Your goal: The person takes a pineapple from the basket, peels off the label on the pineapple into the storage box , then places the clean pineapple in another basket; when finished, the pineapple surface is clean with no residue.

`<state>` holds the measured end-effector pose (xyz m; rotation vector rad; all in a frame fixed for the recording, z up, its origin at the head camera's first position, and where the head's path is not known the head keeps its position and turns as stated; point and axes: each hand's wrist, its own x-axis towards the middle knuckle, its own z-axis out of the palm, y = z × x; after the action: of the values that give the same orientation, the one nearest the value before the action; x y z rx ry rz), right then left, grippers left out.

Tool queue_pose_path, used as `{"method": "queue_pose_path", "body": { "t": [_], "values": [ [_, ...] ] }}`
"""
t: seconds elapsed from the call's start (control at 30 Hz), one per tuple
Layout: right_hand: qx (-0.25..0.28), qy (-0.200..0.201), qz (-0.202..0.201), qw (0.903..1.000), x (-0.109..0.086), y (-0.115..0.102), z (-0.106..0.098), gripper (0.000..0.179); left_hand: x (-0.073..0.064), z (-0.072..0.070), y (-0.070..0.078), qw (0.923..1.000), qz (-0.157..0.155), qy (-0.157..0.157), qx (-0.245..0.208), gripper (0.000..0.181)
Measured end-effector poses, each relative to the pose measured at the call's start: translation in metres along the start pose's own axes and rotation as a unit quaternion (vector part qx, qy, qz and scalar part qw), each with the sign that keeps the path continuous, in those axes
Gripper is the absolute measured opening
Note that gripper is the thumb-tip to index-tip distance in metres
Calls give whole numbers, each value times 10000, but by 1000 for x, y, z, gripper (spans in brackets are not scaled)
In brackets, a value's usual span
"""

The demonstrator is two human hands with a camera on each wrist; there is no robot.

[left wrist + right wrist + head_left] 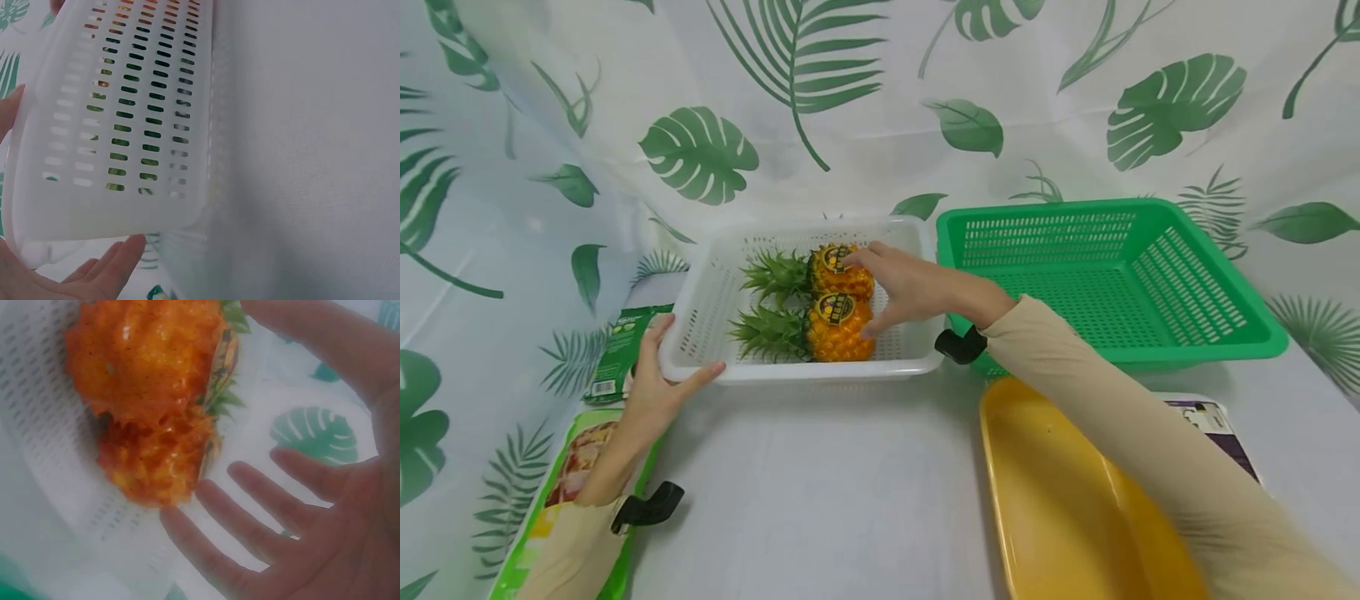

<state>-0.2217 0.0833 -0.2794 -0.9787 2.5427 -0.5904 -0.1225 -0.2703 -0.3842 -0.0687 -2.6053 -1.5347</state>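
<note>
Two pineapples, the rear one (842,279) and the front one (838,329), lie side by side in a white plastic basket (820,372). Their green leaves point left, and each carries a round black and yellow label. My left hand (655,396) grips the basket's left front corner, thumb along the front rim and fingers at the left end. Spread wide, the fingers of my right hand (910,287) hover over the pineapples' right ends. In the right wrist view the fingertips (178,519) come right beside the orange fruit, with nothing held in the palm.
A green basket (1150,358) stands right of the white one. In front of it lies a yellow tray (1060,500), partly under my right sleeve. Several printed packages, including a green bag (613,354) and a larger packet (576,467), lie at the left. A leaf-patterned cloth (850,125) hangs behind.
</note>
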Motion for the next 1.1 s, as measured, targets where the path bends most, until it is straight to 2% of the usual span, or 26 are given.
{"method": "queue_pose_path", "body": {
  "t": [0.27, 0.57, 0.87, 1.1],
  "values": [
    [55, -387, 58, 9992, 14, 6, 5, 91, 4, 2, 0, 9995, -134, -184, -198, 103],
    [-183, -636, 12, 9978, 28, 3, 14, 93, -2, -7, -1, 9999, -145, -35, -2, 102],
    [-259, -713, 73, 9971, 36, 2, 17, 91, -2, -5, 0, 9995, -207, -123, -206, 102],
    [43, -638, -134, 9979, 36, 5, 18, 86, 1, -3, 0, 9996, -220, -164, -69, 103]
  ]
}}
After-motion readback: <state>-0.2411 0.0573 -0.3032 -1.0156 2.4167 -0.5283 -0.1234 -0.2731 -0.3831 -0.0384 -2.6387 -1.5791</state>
